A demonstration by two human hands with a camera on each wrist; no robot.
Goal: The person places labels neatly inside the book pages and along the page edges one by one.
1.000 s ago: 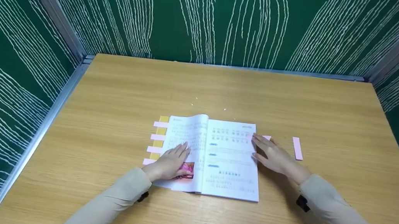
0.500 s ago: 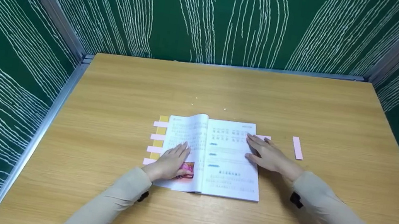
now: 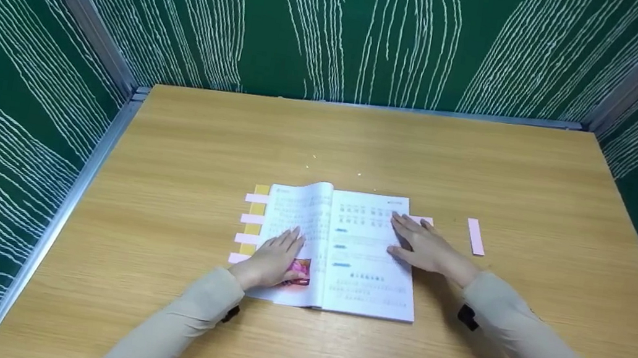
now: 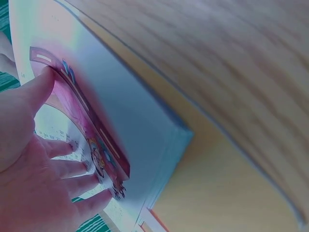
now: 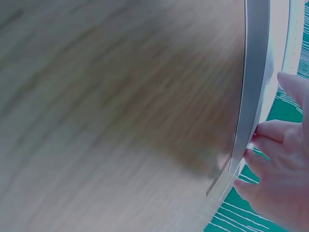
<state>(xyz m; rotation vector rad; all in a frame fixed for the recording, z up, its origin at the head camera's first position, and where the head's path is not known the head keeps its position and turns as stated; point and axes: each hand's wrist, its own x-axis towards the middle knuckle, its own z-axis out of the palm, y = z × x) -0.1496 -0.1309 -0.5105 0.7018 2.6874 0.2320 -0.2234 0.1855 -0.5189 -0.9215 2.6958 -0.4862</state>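
The left hand, with relaxed fingers, rests on the left page of the open book, and the right hand, also released, touches the right page near a protruding pink strip. The left wrist view shows thick page edges, which the head view hides. The book lies in the middle of the table, a loose strip to its right.

person wears long, plain grey-beige sleeves, the left sleeve and right sleeve matching, slim in cut and softly creased, each reaching the wrist. a small black block shows under the left cuff, another under the right cuff; detail too small to read. left hand and right hand bare.
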